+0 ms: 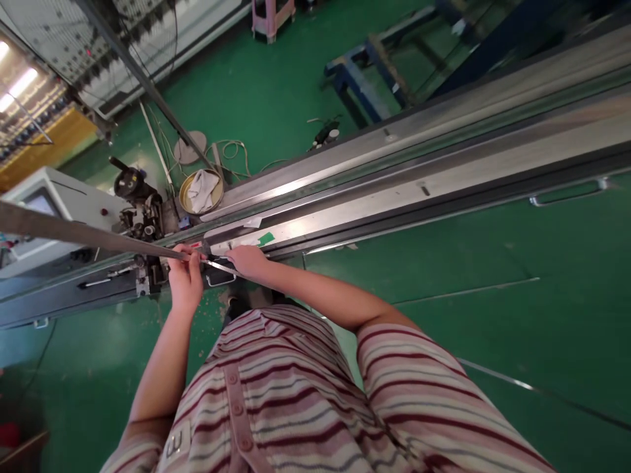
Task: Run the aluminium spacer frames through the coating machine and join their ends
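A long, flat metal strip (98,238) runs in from the left edge, looking broad close to the camera. My left hand (186,281) is closed around it, thumb and fingers pinching it above the machine bed. Past that hand a narrow, shiny piece with a ridged look (221,267) leads toward my right forearm. My right hand (249,261) is curled over the near edge of the long metal rail (315,225). Its fingertips are partly hidden, and what they grip is unclear. A green sticker (266,238) is on the rail just beyond it.
A round tray with a white cloth (201,190) sits behind the rail. Left of it stand a machine head with a black handle (131,182) and a grey control box (81,200). A blue metal frame (365,85) stands on the green floor. A thin strip (522,383) extends lower right.
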Demonstrator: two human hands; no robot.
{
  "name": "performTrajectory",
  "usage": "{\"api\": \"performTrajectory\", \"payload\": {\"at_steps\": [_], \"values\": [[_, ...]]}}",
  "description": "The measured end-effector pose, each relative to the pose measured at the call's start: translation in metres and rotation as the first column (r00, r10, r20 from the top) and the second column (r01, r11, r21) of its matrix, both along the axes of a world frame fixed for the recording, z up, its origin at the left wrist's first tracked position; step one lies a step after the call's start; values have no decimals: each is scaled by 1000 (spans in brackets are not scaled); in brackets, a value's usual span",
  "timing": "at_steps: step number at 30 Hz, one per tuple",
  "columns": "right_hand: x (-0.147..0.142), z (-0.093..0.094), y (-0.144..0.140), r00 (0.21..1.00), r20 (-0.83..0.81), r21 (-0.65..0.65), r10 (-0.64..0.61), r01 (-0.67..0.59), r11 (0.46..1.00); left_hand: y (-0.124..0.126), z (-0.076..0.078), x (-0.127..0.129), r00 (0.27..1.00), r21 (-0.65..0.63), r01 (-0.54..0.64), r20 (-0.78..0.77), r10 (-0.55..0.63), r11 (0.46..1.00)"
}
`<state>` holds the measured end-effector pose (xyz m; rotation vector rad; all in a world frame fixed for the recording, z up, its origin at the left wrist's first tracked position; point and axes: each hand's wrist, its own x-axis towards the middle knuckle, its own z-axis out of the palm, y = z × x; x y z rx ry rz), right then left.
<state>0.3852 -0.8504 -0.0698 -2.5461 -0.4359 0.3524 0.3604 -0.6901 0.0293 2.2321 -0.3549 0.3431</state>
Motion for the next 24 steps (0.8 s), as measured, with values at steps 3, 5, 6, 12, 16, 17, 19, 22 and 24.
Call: {"api": "performTrajectory", "payload": {"at_steps": [3, 5, 6, 12, 16, 17, 19, 22, 24], "values": [[-5, 3, -10, 999, -41, -1, -21, 21, 1000, -11, 5, 3, 1000, -63, 25, -14, -26, 998], [-12, 4, -17, 997, -70, 13, -19, 20, 1000, -21, 8, 5, 999, -120, 47, 11, -46, 992], [-17, 4, -20, 996, -82, 15, -19, 20, 1000, -26, 9, 6, 998, -143, 56, 20, -54, 988], [-34, 2, -50, 990, -125, -39, -67, 62, 997, -51, 18, 8, 991, -167, 128, -10, -132, 978], [-29, 18, -77, 996, -85, -54, -21, 17, 998, -52, 22, 19, 977, -177, 202, -37, -211, 963], [-27, 25, -83, 996, -85, -72, -8, 2, 997, -51, 21, 24, 968, -214, 234, -43, -248, 949], [-25, 44, -92, 996, -86, -113, 14, -24, 993, -53, 18, 31, 933, -346, 328, -27, -358, 879], [-25, 75, -97, 997, -67, -156, 38, -48, 987, -59, 15, 35, 857, -594, 436, 45, -513, 676], [-26, 94, -98, 996, -52, -180, 70, -78, 981, -64, 17, 31, 831, -725, 421, 67, -552, 545]]}}
